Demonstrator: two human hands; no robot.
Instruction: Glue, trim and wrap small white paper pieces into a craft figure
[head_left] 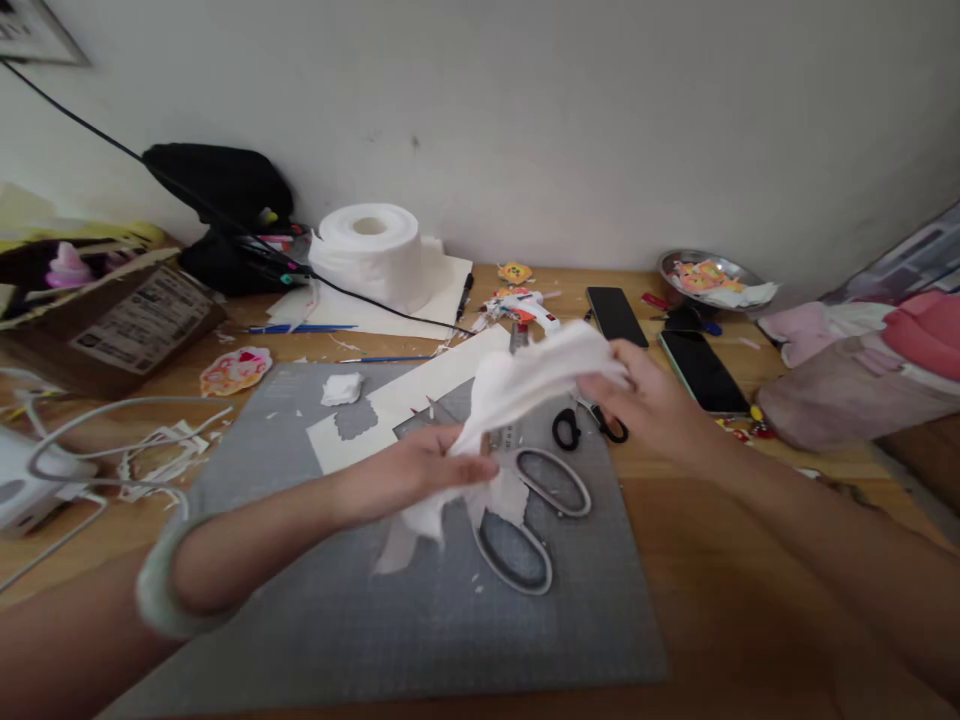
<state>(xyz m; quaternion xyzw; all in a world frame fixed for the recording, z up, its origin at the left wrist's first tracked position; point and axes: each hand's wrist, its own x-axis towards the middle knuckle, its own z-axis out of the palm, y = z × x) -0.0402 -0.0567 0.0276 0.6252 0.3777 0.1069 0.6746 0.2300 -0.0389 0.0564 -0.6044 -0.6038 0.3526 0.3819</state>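
A white tissue sheet is stretched between my two hands above the cutting mat, a little blurred by motion. My left hand pinches its lower left end, with part of the sheet hanging below the fingers. At the upper right end, my right hand grips the tissue between thumb and fingers. Below the sheet lie large scissors with grey handles, their blades partly covered. Smaller black-handled scissors lie near my right hand. A folded white pad rests on the mat's far left.
A tissue roll stands on white paper at the back. A glue gun, two phones and a metal bowl with cut-outs lie behind. At left are a cardboard box and white cables; a pinkish bag is at right.
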